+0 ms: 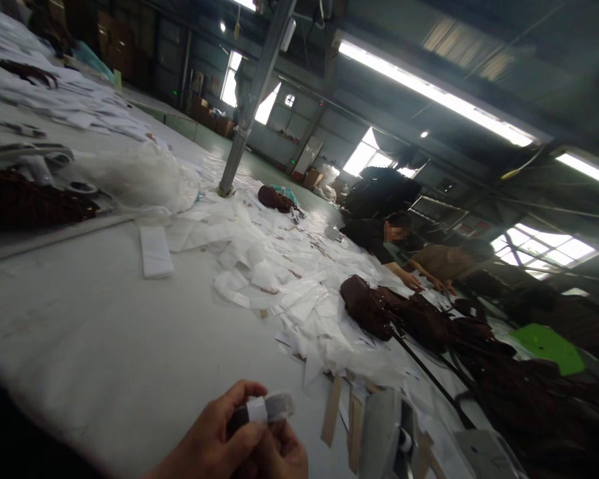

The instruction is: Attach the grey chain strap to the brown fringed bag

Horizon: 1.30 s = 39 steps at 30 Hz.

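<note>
At the bottom of the head view my left hand (219,426) is closed around a small dark bundle with a white band (257,410) round it. A greyish, see-through end, like plastic film, sticks out on the right of the bundle. My right hand (279,452) is closed too, its fingers pinching the bundle from below and partly hidden behind the left thumb. The bundle's exact kind is unclear, and its lower part is covered by my fingers. Both hands are above the near edge of a white-covered table (104,332).
Loose white sheets (299,293) and brown card strips (332,409) litter the table. Dark brown bags (367,306) with straps lie to the right, near a grey tape dispenser (379,426). A metal post (249,106) stands beyond. Two people (379,239) work across the table.
</note>
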Tool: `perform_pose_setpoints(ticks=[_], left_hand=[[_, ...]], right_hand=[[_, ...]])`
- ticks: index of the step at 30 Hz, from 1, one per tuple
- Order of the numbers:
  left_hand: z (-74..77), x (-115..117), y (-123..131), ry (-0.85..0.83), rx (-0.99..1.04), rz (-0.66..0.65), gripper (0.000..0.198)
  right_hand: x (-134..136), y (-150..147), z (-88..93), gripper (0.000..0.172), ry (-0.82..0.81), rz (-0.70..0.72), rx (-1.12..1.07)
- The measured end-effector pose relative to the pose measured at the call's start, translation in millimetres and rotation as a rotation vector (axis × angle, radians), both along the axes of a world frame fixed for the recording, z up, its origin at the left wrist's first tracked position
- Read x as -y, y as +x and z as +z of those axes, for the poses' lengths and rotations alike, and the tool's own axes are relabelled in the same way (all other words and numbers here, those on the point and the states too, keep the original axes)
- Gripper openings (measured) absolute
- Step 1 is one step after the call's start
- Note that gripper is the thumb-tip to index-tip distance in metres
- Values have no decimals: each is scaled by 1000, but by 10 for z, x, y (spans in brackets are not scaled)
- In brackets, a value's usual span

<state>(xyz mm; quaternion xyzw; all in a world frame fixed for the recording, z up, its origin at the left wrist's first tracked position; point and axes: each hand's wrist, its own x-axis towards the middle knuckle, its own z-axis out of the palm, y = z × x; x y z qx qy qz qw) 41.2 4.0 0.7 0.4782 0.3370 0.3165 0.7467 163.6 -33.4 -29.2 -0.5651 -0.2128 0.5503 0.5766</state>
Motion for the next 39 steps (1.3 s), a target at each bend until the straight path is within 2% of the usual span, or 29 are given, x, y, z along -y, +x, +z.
perform_pose_setpoints(ticks=[2, 5, 8, 12, 15, 19, 22, 25, 26, 28, 31, 32, 34, 36, 37, 39], left_hand=[[145, -113, -12, 96, -19, -44, 35], [286, -322, 2, 140, 26, -114, 35], [321, -484, 27, 58, 45, -175, 34], [298, -549, 25, -116, 60, -207, 28], [279, -555, 3, -252, 95, -225, 23], [239, -575, -25, -341, 64, -222, 22], [218, -569, -34, -344, 40, -233, 29], [229, -541, -22, -320, -23, -232, 35], [236, -530, -16, -320, -38, -233, 37], [241, -513, -7, -326, -51, -247, 41], [188, -503, -42, -254, -100, -280, 64], [146, -506, -80, -169, -129, -261, 71], [20, -516, -209, 86, -217, -113, 77], [-158, -515, -410, 288, -307, 76, 65], [-262, -496, -532, 310, -348, 130, 53], [-486, -399, -784, 122, -371, 50, 38]], right_hand=[[-119, 73, 97, 45, 45, -1, 109], [-288, 206, 224, 41, 151, -18, 480], [-397, 327, 261, 38, 305, -18, 932], [-435, 439, 278, 38, 633, 47, 1485], [-413, 483, 358, 29, 784, 158, 1655], [-381, 505, 464, 8, 803, 346, 1734], [-385, 499, 497, 16, 859, 370, 1847], [-423, 465, 505, 25, 858, 284, 1978], [-440, 449, 495, 27, 864, 301, 2000], [-470, 420, 432, 29, 872, 407, 1984], [-479, 435, 198, 29, 780, 549, 1943], [-470, 473, 88, 29, 707, 542, 1945], [-436, 614, -140, 30, 521, 450, 1954], [-393, 833, -324, 33, 336, 345, 1951], [-372, 955, -382, 33, 280, 324, 1950], [-327, 1162, -417, 37, 235, 277, 2011]])
